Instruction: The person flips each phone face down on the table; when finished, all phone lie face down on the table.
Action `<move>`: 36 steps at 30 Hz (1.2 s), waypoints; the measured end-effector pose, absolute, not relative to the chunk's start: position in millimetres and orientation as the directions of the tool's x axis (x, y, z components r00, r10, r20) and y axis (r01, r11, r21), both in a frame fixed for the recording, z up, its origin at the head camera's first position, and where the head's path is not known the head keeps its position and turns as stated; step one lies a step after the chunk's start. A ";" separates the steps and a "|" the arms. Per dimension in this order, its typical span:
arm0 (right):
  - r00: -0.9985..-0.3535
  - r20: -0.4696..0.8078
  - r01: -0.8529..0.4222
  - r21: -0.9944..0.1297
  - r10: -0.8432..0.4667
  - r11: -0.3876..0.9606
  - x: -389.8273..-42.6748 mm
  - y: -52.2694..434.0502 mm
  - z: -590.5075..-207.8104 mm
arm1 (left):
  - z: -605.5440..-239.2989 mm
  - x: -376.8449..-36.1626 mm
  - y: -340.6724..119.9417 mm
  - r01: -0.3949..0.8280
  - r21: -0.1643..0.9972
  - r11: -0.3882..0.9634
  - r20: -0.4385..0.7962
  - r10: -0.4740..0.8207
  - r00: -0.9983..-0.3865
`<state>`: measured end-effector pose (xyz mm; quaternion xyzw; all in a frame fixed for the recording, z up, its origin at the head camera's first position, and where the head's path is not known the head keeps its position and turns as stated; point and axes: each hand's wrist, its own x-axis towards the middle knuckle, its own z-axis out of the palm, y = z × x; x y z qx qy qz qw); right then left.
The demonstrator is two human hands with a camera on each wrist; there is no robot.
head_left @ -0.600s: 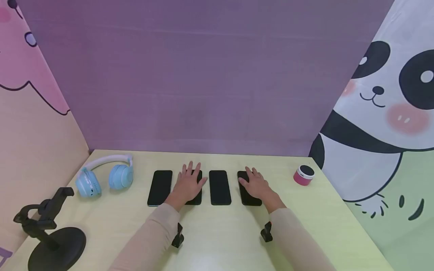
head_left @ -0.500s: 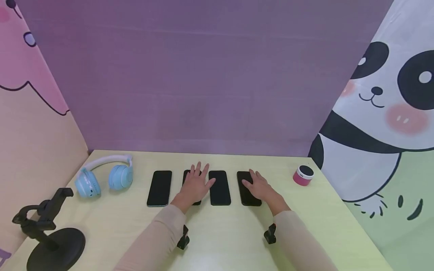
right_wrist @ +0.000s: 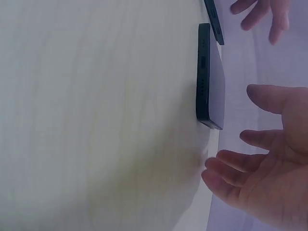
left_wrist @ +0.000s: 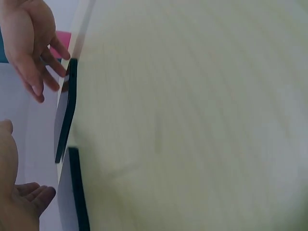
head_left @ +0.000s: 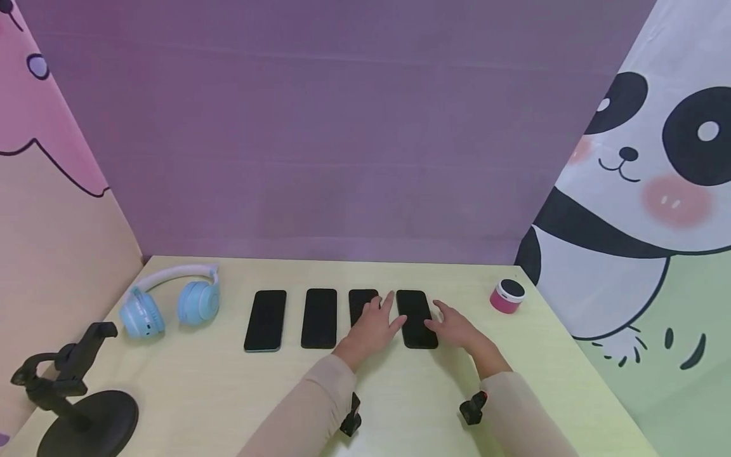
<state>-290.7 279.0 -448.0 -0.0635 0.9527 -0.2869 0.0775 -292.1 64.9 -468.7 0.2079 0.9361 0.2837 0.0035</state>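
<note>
Pale yellow table carries four black phones in a row at frame centre. Left hand hovers flat-fingered over the third phone; right hand, fingers relaxed and holding nothing, flanks the fourth phone. Risk: a careless sweep could knock either glossy phone askew.

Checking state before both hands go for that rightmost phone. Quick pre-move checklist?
1. Left hand free, fingers straight: ok.
2. Right hand free, fingers relaxed: ok.
3. Rightmost phone flat on the table, lying between both hands: ok.
4. Gap to the neighbouring phone under the left hand: narrow, not ok.
5. Pink speaker apart from the right hand: ok.
6. Fingertips touching the rightmost phone: cannot tell.
</note>
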 end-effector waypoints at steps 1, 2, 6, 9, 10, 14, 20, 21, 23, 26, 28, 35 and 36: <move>-0.980 -0.115 -0.069 -0.564 -0.162 0.823 -290.0 279.6 -448.1 | -469.4 -291.9 68.3 0.374 0.557 0.742 0.102 0.386 -0.917; -0.980 -0.118 -0.063 -0.573 -0.158 0.817 -289.2 280.0 -448.3 | -469.9 -291.3 71.4 0.359 0.583 0.729 0.095 0.377 -0.921; -0.981 -0.122 -0.043 -0.620 -0.151 0.783 -286.4 278.7 -446.1 | -472.5 -289.2 81.5 0.284 0.675 0.681 0.051 0.340 -0.939; -0.983 -0.124 -0.026 -0.640 -0.136 0.768 -285.1 278.8 -446.4 | -475.5 -288.3 89.2 0.257 0.697 0.669 0.031 0.331 -0.943; -0.983 -0.127 -0.017 -0.646 -0.130 0.763 -285.0 279.2 -447.3 | -476.6 -288.1 91.6 0.254 0.701 0.666 0.028 0.330 -0.944; -0.985 -0.128 -0.005 -0.652 -0.117 0.759 -284.1 279.4 -450.9 | -479.8 -287.1 99.3 0.236 0.694 0.680 0.004 0.324 -0.946; -0.991 -0.092 -0.014 -0.660 -0.099 0.751 -283.4 277.3 -454.4 | -478.3 -285.4 108.3 0.239 0.674 0.699 0.003 0.321 -0.947; -0.992 -0.088 -0.012 -0.661 -0.093 0.751 -283.4 277.2 -454.9 | -478.3 -285.2 110.0 0.237 0.671 0.703 0.001 0.318 -0.948; -0.993 -0.089 -0.003 -0.665 -0.083 0.747 -284.0 276.0 -455.6 | -477.8 -284.8 111.3 0.235 0.665 0.709 0.002 0.313 -0.950; -0.994 -0.089 0.016 -0.681 -0.061 0.732 -285.4 275.5 -457.3 | -479.0 -285.0 113.1 0.216 0.682 0.698 -0.003 0.298 -0.955; -0.994 -0.098 0.034 -0.698 -0.050 0.715 -285.0 274.8 -456.7 | -480.5 -285.4 113.7 0.207 0.698 0.686 0.000 0.289 -0.957; -0.986 -0.159 0.108 -0.834 -0.048 0.541 -283.2 273.5 -452.3 | -483.1 -287.7 112.2 0.187 0.727 0.661 0.000 0.272 -0.962; -0.985 -0.163 0.113 -0.851 -0.054 0.513 -283.2 273.7 -452.7 | -482.8 -287.7 111.7 0.186 0.729 0.658 0.000 0.272 -0.962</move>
